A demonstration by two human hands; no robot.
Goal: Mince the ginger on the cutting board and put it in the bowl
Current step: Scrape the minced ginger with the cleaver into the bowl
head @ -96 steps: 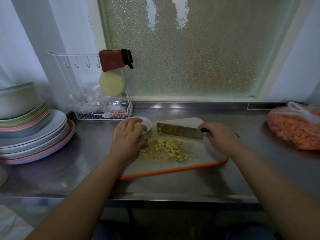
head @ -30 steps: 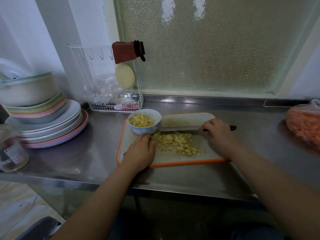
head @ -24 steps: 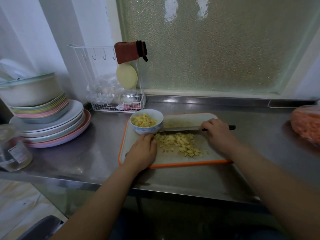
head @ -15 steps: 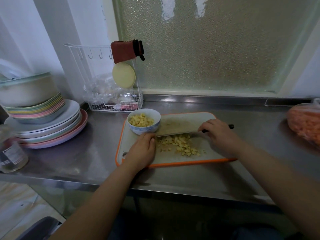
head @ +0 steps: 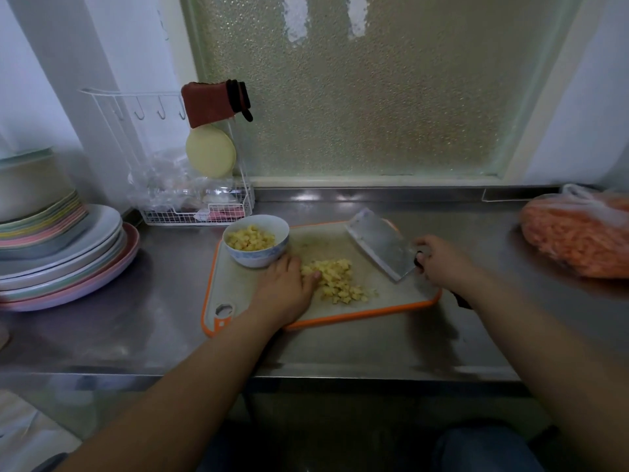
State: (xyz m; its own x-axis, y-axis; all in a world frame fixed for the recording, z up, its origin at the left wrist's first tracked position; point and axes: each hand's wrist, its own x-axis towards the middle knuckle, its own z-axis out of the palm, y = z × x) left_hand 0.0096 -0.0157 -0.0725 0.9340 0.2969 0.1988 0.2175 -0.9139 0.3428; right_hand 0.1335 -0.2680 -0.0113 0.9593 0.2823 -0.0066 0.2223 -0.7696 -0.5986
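A pile of chopped yellow ginger (head: 337,281) lies in the middle of the orange-rimmed cutting board (head: 384,310). A small white bowl (head: 256,240) holding more ginger pieces stands on the board's far left corner. My left hand (head: 284,289) lies flat on the board against the left side of the pile, fingers straight, just in front of the bowl. My right hand (head: 440,262) grips the black handle of a cleaver (head: 381,245), whose blade is tilted flat over the board's far right part, away from the pile.
A stack of plates and bowls (head: 51,247) fills the counter's left. A white wire rack (head: 190,199) with a red cloth stands behind the bowl. A plastic bag of orange food (head: 578,236) lies at the right. The steel counter's front edge (head: 306,373) is near me.
The cleaver has swung from behind the pile to the right and turned its blade flat. My left hand has slid right, up against the ginger pile.
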